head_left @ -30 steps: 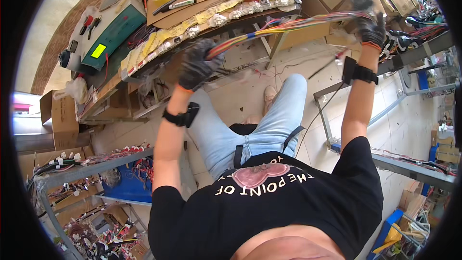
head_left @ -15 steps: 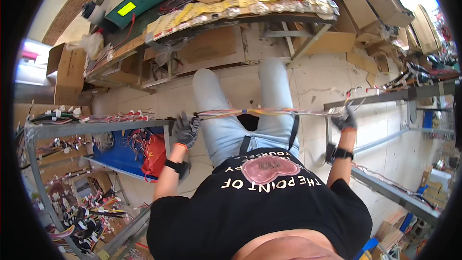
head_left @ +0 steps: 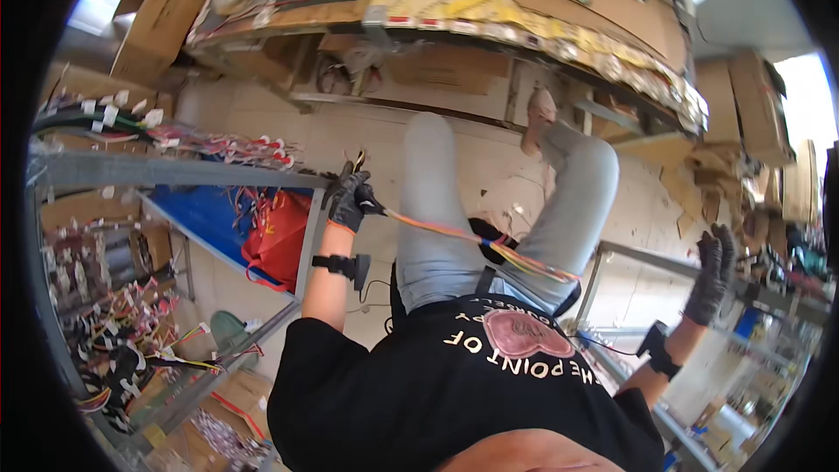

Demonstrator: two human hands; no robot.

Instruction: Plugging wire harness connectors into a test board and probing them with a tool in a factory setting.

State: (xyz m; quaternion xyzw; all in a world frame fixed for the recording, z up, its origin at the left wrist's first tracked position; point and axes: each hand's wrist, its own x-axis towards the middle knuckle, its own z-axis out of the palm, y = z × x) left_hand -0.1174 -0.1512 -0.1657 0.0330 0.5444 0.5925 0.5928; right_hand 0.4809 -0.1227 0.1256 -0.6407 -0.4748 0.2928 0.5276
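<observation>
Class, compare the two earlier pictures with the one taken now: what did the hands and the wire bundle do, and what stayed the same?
Both gloved hands came down from the workbench. The left hand kept its grip on the coloured wire bundle and drew it across the lap. The right hand let go and now hangs open, out to the side. Unchanged: the person stays seated, gloves and wrist straps on.

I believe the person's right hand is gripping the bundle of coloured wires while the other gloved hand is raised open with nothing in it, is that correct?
Not quite: the sides are swapped. In the head view the left hand grips the bundle of coloured wires, which runs across the lap. The right hand, also gloved, is raised open with nothing in it.
</observation>
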